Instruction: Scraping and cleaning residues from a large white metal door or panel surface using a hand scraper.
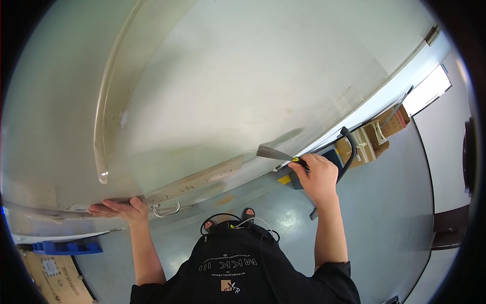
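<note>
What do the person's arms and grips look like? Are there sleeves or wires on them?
The left arm and right arm come out of short black sleeves and are bare, with no bracelets or cables visible on them. The left grip and right grip are human-shaped and wear no gloves.

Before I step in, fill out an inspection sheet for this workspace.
Surface: glossy white panel, faintly smudged, with a beige strip along its lower part.
Job's things: scraper, blade toward the panel; contact unclear.
Clutter: cardboard boxes at right, blue plastic item at lower left.
Hands: left hand open at the panel's lower edge; right hand gripping the scraper's handle.
Cables: black cable and white cable at the wearer's waist.
Surroundings: glossy grey floor.
</note>
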`<action>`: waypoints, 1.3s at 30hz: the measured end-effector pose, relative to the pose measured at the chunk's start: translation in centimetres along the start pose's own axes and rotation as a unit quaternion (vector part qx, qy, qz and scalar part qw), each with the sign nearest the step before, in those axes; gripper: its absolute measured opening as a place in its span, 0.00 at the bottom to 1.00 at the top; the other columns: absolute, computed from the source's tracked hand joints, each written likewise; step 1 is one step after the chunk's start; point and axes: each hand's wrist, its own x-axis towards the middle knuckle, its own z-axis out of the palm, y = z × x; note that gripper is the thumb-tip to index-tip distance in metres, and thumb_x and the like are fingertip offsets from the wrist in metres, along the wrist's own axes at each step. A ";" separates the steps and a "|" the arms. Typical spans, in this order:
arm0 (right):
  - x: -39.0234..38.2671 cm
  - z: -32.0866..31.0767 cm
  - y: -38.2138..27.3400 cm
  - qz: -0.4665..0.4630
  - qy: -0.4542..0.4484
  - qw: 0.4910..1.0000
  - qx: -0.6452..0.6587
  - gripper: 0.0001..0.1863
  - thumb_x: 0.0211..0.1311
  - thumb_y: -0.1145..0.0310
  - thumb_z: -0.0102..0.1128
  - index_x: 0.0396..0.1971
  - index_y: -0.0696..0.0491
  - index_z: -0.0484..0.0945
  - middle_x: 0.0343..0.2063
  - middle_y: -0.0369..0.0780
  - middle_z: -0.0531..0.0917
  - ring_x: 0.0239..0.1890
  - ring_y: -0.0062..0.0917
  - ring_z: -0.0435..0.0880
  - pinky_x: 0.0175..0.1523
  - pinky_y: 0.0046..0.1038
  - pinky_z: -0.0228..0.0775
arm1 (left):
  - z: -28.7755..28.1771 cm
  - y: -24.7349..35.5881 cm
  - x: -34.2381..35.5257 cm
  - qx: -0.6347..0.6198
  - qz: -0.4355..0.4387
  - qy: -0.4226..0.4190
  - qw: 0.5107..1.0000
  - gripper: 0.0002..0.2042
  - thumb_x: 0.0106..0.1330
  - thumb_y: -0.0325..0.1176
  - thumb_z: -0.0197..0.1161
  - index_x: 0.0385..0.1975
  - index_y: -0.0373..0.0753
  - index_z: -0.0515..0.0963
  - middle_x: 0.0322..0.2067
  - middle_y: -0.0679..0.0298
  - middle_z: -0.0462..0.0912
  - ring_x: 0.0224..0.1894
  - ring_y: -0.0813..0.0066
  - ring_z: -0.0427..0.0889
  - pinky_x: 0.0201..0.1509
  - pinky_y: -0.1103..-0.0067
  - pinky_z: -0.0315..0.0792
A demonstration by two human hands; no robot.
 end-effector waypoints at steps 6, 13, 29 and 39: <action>0.2 0.3 -0.7 -0.018 0.027 0.999 -0.007 0.17 0.55 0.54 0.75 0.23 0.52 0.80 0.18 0.36 0.78 0.22 0.32 0.80 0.28 0.32 0.69 | 0.1 0.1 0.1 -0.009 0.003 0.006 1.000 0.39 0.80 0.58 0.35 0.80 0.37 0.39 0.80 0.42 0.31 0.81 0.40 0.27 0.79 0.44 0.25; -0.1 0.4 0.0 -0.009 0.033 0.999 -0.014 0.18 0.55 0.54 0.76 0.22 0.51 0.79 0.18 0.36 0.79 0.22 0.32 0.80 0.28 0.32 0.69 | -0.1 -0.1 -0.2 -0.005 0.002 -0.019 1.000 0.39 0.80 0.57 0.34 0.80 0.38 0.36 0.79 0.41 0.25 0.81 0.40 0.23 0.78 0.42 0.23; 0.0 -0.4 -0.6 -0.011 0.032 0.999 -0.011 0.18 0.55 0.54 0.76 0.23 0.52 0.79 0.17 0.36 0.78 0.22 0.32 0.80 0.28 0.33 0.69 | 0.0 -0.4 -0.3 0.001 0.000 -0.022 1.000 0.39 0.80 0.58 0.34 0.80 0.37 0.35 0.79 0.40 0.25 0.81 0.40 0.23 0.78 0.42 0.22; 0.4 -1.3 -0.2 -0.001 0.024 1.000 -0.018 0.17 0.54 0.56 0.76 0.26 0.54 0.82 0.19 0.37 0.80 0.24 0.33 0.81 0.30 0.33 0.70 | 0.0 -0.2 -0.2 0.005 -0.002 -0.016 1.000 0.39 0.80 0.58 0.33 0.81 0.38 0.36 0.79 0.41 0.26 0.81 0.39 0.24 0.78 0.43 0.23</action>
